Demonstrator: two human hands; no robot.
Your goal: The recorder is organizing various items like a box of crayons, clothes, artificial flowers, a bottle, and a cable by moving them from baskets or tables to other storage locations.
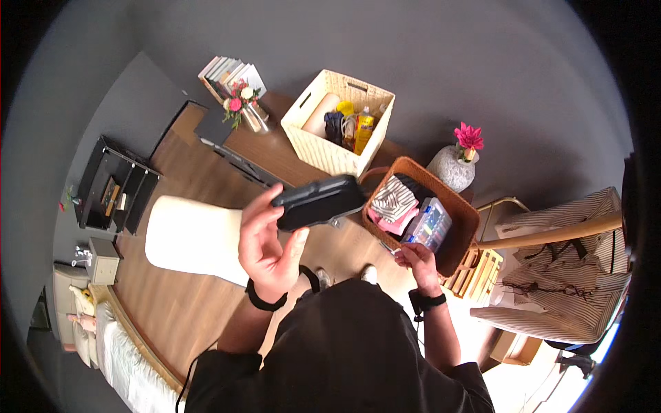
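Observation:
My left hand (267, 242) is raised above the wooden desk (275, 155) and grips a flat black rectangular case (318, 201) from below, thumb on its near edge. My right hand (418, 260) is lower, at the near rim of a brown woven basket (463, 210); its fingers pinch something small that I cannot make out. The basket holds folded striped and pink cloth (394, 203) and a clear plastic box (428, 224) with coloured contents.
A white wicker basket (323, 148) with a paper roll, bottles and a dark item stands at the desk's back. A stone vase with a pink flower (456, 165), a glass flower vase (248, 110), books (231, 72), a white chair (193, 237), and a striped armchair (571, 275) surround the desk.

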